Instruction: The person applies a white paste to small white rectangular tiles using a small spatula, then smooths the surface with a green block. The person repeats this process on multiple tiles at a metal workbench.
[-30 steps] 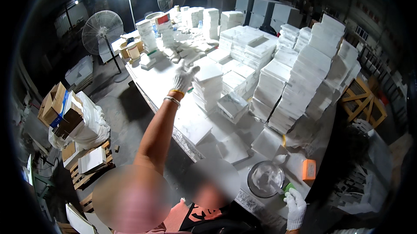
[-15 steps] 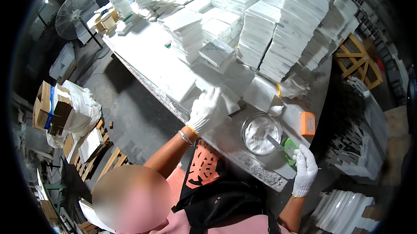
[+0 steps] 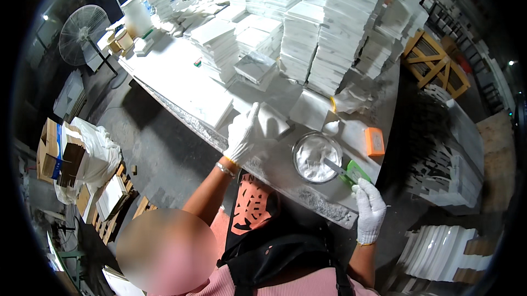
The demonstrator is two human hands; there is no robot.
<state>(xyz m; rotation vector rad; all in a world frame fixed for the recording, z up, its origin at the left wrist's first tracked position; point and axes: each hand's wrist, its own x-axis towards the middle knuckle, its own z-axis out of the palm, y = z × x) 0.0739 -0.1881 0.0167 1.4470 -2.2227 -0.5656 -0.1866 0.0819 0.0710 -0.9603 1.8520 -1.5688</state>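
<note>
My right hand (image 3: 370,211), in a white knit glove, is closed on the end of a green-handled putty knife (image 3: 355,172). Its grey blade reaches over the rim into a clear round bowl (image 3: 295,165) of thick white paste (image 3: 315,158). My left hand (image 3: 241,137), gloved as well, is at the table's near edge, beside a white marble tile (image 3: 272,120). Its index finger points away from me; the other fingers are partly hidden, and it seems to hold nothing. A flat grey-white tile (image 3: 310,109) lies beyond the bowl, with a small white lump (image 3: 331,127) by its corner.
An orange box (image 3: 374,141) sits right of the bowl. A spare glove (image 3: 351,100) lies against tall stacks of marble tiles (image 3: 346,32). A standing fan (image 3: 83,32) is at far left; cartons (image 3: 60,150) and pallets are on the floor. Another tile stack (image 3: 439,252) stands at lower right.
The view has shifted, so the table appears further left. My left hand's fingers went from spread flat to a pointing index finger. The right hand still grips the putty knife at the bowl.
</note>
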